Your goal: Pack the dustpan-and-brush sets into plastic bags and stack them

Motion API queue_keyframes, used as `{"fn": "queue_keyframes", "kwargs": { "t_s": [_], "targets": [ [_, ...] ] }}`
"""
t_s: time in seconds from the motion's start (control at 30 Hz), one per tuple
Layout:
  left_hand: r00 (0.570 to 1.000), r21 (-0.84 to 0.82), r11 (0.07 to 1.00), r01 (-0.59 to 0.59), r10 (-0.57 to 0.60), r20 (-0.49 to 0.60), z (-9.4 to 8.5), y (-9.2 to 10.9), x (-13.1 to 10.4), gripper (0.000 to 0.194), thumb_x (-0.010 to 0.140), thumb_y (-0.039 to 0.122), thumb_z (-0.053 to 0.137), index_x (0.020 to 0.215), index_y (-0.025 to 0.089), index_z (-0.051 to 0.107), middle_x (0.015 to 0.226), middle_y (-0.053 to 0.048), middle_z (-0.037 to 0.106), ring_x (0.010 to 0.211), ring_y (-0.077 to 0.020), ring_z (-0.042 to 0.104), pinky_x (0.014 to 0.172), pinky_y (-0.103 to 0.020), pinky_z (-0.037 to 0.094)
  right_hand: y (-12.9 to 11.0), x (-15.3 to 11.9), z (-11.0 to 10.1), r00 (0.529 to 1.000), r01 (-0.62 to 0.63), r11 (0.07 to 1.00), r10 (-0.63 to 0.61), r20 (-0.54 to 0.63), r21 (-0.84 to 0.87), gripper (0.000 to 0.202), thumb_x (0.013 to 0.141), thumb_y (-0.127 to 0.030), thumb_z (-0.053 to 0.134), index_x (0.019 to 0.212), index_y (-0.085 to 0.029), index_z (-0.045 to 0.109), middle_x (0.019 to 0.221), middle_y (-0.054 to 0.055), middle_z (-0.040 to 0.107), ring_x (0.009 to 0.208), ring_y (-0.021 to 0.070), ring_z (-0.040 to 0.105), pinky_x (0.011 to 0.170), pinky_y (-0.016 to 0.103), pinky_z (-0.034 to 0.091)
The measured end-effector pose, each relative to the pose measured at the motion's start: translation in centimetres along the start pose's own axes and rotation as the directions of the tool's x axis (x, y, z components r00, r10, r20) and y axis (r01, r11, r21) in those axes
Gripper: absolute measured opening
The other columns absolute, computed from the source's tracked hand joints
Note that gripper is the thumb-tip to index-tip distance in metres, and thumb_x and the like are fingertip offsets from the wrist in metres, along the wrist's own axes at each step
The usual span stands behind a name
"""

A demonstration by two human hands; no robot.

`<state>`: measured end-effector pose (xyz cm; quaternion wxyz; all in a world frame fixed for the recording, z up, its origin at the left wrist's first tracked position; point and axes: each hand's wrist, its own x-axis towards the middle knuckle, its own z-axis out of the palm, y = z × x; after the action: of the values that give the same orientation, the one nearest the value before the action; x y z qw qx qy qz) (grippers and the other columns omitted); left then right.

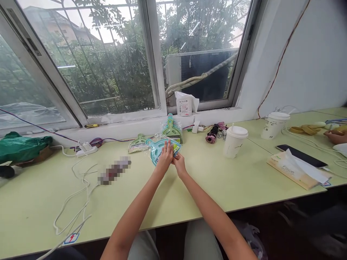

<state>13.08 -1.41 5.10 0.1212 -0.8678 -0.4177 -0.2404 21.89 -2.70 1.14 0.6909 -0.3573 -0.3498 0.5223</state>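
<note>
Above the pale green bench [206, 191], near its window side, I hold a blue plastic-wrapped dustpan set [155, 148]. My left hand [166, 155] lies over its front with fingers extended; my right hand [179, 161] grips its lower right edge. Just behind stands a stack of green dustpan sets [171, 128]; to the right is a white lidded cup [235, 141].

Shared workroom: long green tabletop [206, 187], cables [86, 184], takeaway cups [235, 142].
</note>
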Motion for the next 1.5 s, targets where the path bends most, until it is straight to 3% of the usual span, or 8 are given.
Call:
{"fn": "queue_keyframes", "kwargs": {
  "t_s": [0.33, 0.43, 0.5, 0.57, 0.67, 0.77, 1.23, 1.5],
  "targets": [
    [0.994, -0.172, 0.98, -0.102, 0.094, -0.057, 0.5, 1.1, -0.8, 0.062, 0.085, 0.001, 0.031, 0.143, 0.023, 0.033, 0.154, -0.011, 0.019, 0.142, -0.0272, 0.002, 0.111, -0.054, 0.018, -0.5, 0.1, -0.8, 0.999, 0.031, 1.0, -0.031, -0.029, 0.001, 0.036, 0.06, -0.029, 0.069, 0.093, -0.017, 0.061, 0.075, 0.002, 0.069, 0.068, 0.0152, 0.063, 0.062, 0.026, 0.051],
    [0.913, -0.468, 0.88, 0.076, -0.251, -0.323, -0.1, 0.3, -1.7, 0.056, 0.09, 0.017, 0.039, 0.144, 0.026, 0.027, 0.155, -0.009, 0.015, 0.143, -0.0236, 0.004, 0.114, -0.05, 0.007, -0.3, 0.3, -0.9, 0.996, 0.035, 0.998, -0.03, -0.08, 0.055, 0.036, 0.061, -0.031, 0.073, 0.092, -0.017, 0.061, 0.084, 0.004, 0.07, 0.074, 0.0159, 0.064, 0.067, 0.028, 0.053],
    [0.686, -0.726, 0.648, 0.229, -0.637, -0.352, -0.2, -0.5, -2.1, 0.066, 0.089, 0.031, 0.049, 0.146, 0.025, 0.018, 0.155, -0.011, 0.013, 0.143, -0.0237, 0.006, 0.115, -0.046, 0.01, -0.2, 0.5, -1.1, 0.993, 0.037, 0.996, -0.027, -0.112, 0.086, 0.037, 0.061, -0.032, 0.074, 0.091, -0.017, 0.06, 0.088, 0.005, 0.07, 0.076, 0.0164, 0.065, 0.07, 0.029, 0.055],
    [0.565, -0.927, 0.271, 0.26, -0.821, -0.082, 0.2, -1.0, -2.3, 0.072, 0.085, 0.041, 0.055, 0.144, 0.023, 0.019, 0.153, -0.014, 0.02, 0.141, -0.0256, 0.02, 0.112, -0.044, 0.024, -0.1, 0.7, -1.2, 0.993, 0.041, 0.992, -0.028, -0.115, 0.116, 0.038, 0.061, -0.032, 0.075, 0.093, -0.016, 0.061, 0.09, 0.006, 0.07, 0.079, 0.0173, 0.066, 0.071, 0.03, 0.055],
    [0.687, -0.91, -0.276, 0.309, -0.597, 0.415, 1.6, -0.8, -2.5, 0.059, 0.083, 0.047, 0.056, 0.133, 0.018, 0.04, 0.138, -0.016, 0.046, 0.124, -0.0283, 0.047, 0.1, -0.044, 0.042, 0.0, 0.9, -1.5, 0.989, 0.063, 0.988, -0.043, -0.142, 0.142, 0.037, 0.061, -0.031, 0.076, 0.092, -0.016, 0.061, 0.091, 0.006, 0.07, 0.082, 0.0189, 0.066, 0.074, 0.032, 0.056],
    [0.766, -0.796, -0.477, 0.373, -0.326, 0.555, 2.7, 0.0, -2.7, 0.052, 0.082, 0.048, 0.057, 0.124, 0.018, 0.051, 0.129, -0.014, 0.056, 0.114, -0.0269, 0.056, 0.095, -0.043, 0.046, 0.0, 1.1, -1.8, 0.979, 0.101, 0.979, -0.066, -0.193, 0.176, 0.036, 0.062, -0.03, 0.075, 0.092, -0.016, 0.061, 0.092, 0.007, 0.07, 0.085, 0.0202, 0.066, 0.076, 0.033, 0.056],
    [0.804, -0.851, -0.198, 0.486, -0.28, 0.524, 2.1, -2.9, -3.8, 0.056, 0.076, 0.041, 0.066, 0.123, 0.017, 0.047, 0.12, -0.015, 0.062, 0.091, -0.0262, 0.068, 0.077, -0.039, 0.055, 1.7, 1.5, -1.6, 0.976, 0.079, 0.979, -0.038, -0.217, 0.188, 0.035, 0.061, -0.027, 0.073, 0.092, -0.017, 0.059, 0.093, 0.007, 0.07, 0.086, 0.0197, 0.067, 0.077, 0.033, 0.056],
    [0.702, -0.801, -0.365, 0.474, -0.392, 0.594, 3.5, -4.0, -4.4, 0.035, 0.079, 0.022, 0.061, 0.112, 0.015, 0.051, 0.11, -0.013, 0.066, 0.087, -0.0244, 0.069, 0.072, -0.035, 0.057, 2.0, 2.3, -1.7, 0.994, 0.013, 0.998, -0.005, -0.11, 0.069, 0.038, 0.057, -0.031, 0.077, 0.089, -0.019, 0.059, 0.086, 0.004, 0.071, 0.08, 0.0197, 0.068, 0.071, 0.032, 0.056]
  ]
}}
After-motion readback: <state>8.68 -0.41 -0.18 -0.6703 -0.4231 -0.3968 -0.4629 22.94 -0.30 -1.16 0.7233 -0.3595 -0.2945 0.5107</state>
